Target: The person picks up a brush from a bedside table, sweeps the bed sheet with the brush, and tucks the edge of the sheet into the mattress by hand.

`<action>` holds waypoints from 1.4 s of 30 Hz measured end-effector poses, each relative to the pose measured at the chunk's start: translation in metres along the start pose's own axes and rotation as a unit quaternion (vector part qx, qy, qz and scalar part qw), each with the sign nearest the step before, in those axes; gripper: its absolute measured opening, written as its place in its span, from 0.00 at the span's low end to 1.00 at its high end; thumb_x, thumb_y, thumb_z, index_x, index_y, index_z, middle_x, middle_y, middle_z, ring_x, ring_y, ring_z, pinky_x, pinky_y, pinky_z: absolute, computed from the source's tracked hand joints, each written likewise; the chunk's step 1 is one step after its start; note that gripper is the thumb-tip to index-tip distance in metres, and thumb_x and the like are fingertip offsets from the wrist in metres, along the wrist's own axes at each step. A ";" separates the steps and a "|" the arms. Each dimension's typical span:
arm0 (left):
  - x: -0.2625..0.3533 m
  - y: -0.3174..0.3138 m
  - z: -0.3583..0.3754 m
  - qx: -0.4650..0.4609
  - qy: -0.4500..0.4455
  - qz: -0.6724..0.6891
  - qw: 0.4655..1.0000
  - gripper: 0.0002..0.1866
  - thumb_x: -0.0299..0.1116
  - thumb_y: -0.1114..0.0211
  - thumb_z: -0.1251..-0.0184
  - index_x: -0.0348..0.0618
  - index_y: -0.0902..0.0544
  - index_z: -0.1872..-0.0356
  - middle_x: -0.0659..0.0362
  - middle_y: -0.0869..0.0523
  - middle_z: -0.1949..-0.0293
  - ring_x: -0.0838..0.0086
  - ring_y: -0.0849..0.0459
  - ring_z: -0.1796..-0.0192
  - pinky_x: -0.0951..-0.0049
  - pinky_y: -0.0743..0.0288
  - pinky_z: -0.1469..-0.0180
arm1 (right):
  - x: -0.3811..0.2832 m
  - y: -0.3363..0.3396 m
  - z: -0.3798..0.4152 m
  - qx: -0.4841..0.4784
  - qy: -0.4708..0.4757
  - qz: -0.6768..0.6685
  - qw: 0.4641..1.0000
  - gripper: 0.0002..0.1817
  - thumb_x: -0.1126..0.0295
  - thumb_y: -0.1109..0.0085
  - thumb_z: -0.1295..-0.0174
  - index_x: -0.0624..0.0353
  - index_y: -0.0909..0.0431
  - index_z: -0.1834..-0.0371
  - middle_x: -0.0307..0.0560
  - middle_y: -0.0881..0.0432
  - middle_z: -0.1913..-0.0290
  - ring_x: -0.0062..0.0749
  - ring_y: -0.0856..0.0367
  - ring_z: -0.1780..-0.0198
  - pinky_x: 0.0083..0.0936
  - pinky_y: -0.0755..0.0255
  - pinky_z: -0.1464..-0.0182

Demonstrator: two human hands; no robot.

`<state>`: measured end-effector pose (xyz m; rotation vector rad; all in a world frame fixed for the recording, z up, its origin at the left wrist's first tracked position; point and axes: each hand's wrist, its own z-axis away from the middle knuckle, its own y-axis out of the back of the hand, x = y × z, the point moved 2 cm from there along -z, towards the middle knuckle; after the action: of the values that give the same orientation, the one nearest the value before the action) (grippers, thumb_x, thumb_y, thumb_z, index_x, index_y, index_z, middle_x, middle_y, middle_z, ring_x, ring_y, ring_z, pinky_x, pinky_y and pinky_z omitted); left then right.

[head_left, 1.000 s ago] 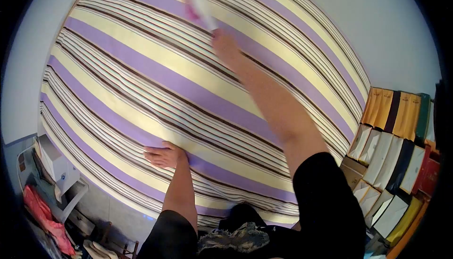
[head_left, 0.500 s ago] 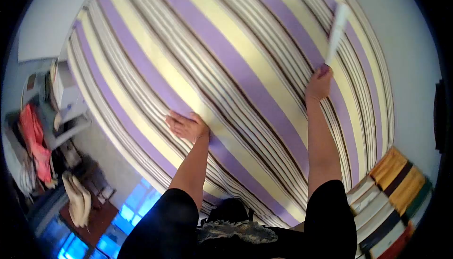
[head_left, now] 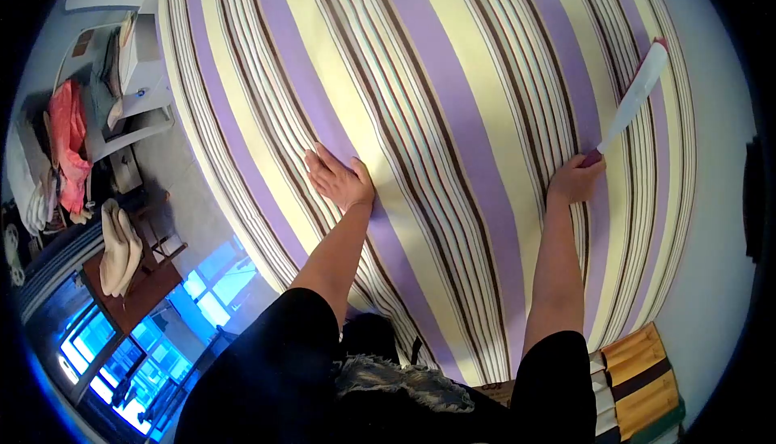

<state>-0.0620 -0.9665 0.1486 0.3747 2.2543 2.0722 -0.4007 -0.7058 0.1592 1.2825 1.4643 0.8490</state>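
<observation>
A sheet striped in purple, yellow, brown and white (head_left: 454,96) covers the bed before me. My left hand (head_left: 343,181) lies flat on it, its fingers stretched out across a purple stripe and the thin stripes beside it. My right hand (head_left: 572,181) grips the dark red handle of a bed brush (head_left: 638,88) with a long, white, narrow working part and a reddish tip. The brush slants up and right over the sheet, near the bed's right side. Small wrinkles show in the sheet close to my body.
Yellow, brown and white folded or boxed items (head_left: 638,375) stand at the lower right, beside the pale wall (head_left: 723,169). On the left are a red cloth (head_left: 69,145), a white cabinet (head_left: 149,80) and beige shoe-like items (head_left: 120,250) on a brown surface. Windows (head_left: 97,347) glow blue at lower left.
The view has turned, shifting the bed and room. My right hand and the brush appear farther right, with the brush slanting more to the right. My left hand stays flat on the sheet.
</observation>
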 end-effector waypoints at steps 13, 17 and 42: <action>0.008 0.006 0.003 -0.008 0.021 -0.005 1.000 0.40 0.40 0.49 0.39 0.44 0.51 0.26 0.46 0.51 0.26 0.53 0.55 0.24 0.51 0.64 0.25 | -0.007 0.006 -0.007 -0.018 -0.015 -0.003 1.000 0.20 0.69 0.49 0.41 0.63 0.31 0.45 0.59 0.20 0.55 0.56 0.21 0.57 0.48 0.28 0.57; 0.013 0.006 0.001 -0.012 0.028 -0.021 0.999 0.39 0.36 0.49 0.37 0.46 0.53 0.25 0.48 0.52 0.25 0.53 0.54 0.24 0.52 0.61 0.25 | -0.007 0.007 -0.014 0.004 0.028 -0.005 1.000 0.17 0.70 0.48 0.44 0.65 0.28 0.51 0.61 0.21 0.59 0.57 0.22 0.59 0.48 0.30 0.58; 0.416 -0.035 -0.196 -0.002 -0.120 0.028 0.992 0.33 0.50 0.57 0.28 0.53 0.50 0.25 0.48 0.53 0.25 0.58 0.59 0.23 0.56 0.66 0.24 | 0.018 -0.017 -0.011 0.017 0.038 -0.054 0.998 0.16 0.69 0.50 0.44 0.67 0.31 0.55 0.61 0.26 0.67 0.60 0.26 0.69 0.49 0.32 0.68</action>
<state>-0.5097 -1.0707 0.1837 0.6551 2.1225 1.9351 -0.4157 -0.6907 0.1419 1.1964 1.5982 0.8123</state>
